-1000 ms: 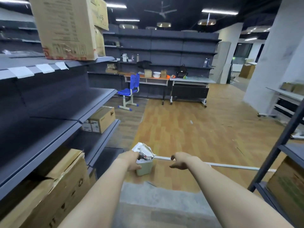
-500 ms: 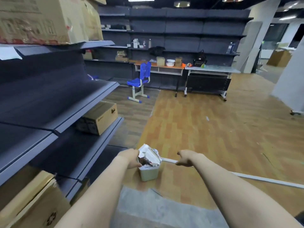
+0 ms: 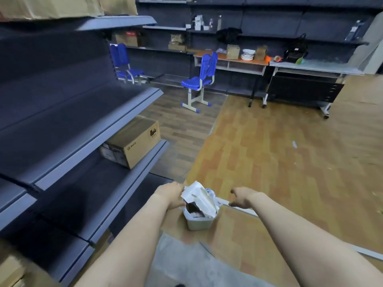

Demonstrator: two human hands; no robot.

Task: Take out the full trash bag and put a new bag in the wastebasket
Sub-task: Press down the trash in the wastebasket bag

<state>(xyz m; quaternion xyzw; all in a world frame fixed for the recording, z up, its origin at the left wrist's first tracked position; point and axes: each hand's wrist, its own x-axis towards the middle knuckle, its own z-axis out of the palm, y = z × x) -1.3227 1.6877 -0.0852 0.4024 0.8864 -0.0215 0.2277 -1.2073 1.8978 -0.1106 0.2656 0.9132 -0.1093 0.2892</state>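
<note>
Both hands reach down toward a small pale plastic wastebasket (image 3: pixel 199 222) standing on the wood-patterned floor (image 3: pixel 279 162). The left hand (image 3: pixel 173 194) is at the basket's left rim, its fingers against the crumpled white trash (image 3: pixel 199 196) heaped above the top; whether they actually pinch the bag's edge cannot be told, since the fingertips are hidden behind the trash. The right hand (image 3: pixel 241 197) hovers just right of the basket with its fingers loosely curved and spread, holding nothing. A thin liner, the full trash bag (image 3: pixel 187 212), shows as a whitish fold over the basket's rim, and brown and white scraps fill the inside.

A long white rail (image 3: pixel 240 208) lies on the floor behind the basket and runs off to the right. A grey mat (image 3: pixel 186 264) lies on the floor near the viewer. Dark blue-grey metal shelving (image 3: pixel 83 129) rises on the left, with a brown cardboard box (image 3: pixel 134 141) on a lower shelf. Farther back stand a blue plastic chair (image 3: pixel 199 79), an orange-topped worktop (image 3: pixel 230 60) with stacked white dishes (image 3: pixel 248 54), and a grey worktop (image 3: pixel 315 66) beside it.
</note>
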